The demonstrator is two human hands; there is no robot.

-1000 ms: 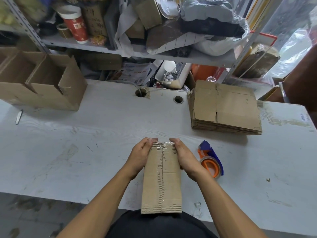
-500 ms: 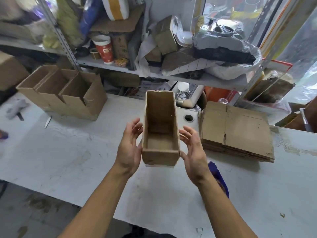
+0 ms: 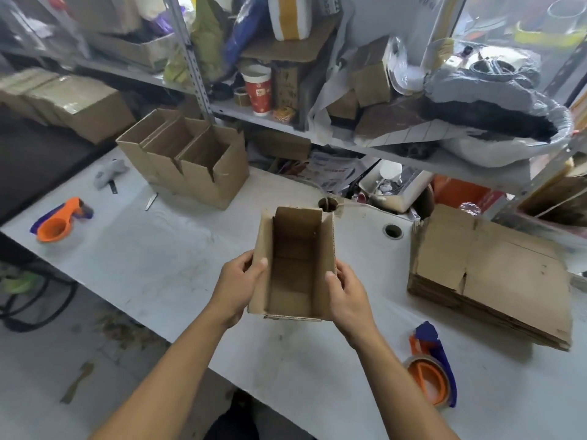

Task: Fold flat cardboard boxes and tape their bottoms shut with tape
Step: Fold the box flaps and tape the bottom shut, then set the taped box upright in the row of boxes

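A packing workroom or stockroom: a scuffed white worktable [image 3: 165, 268] carries a stack of flat cardboard blanks [image 3: 495, 281], assembled open boxes [image 3: 190, 160] and two orange tape dispensers [image 3: 432, 376] [image 3: 58, 219], while a metal shelving rack [image 3: 286, 119] behind is crammed with cartons, bags and paper cups

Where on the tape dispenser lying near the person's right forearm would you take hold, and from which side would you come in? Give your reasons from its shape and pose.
Grip the blue handle of the tape dispenser, probably from above and from the far end. It points away from the person, and the orange roll holder lies nearest the table edge.
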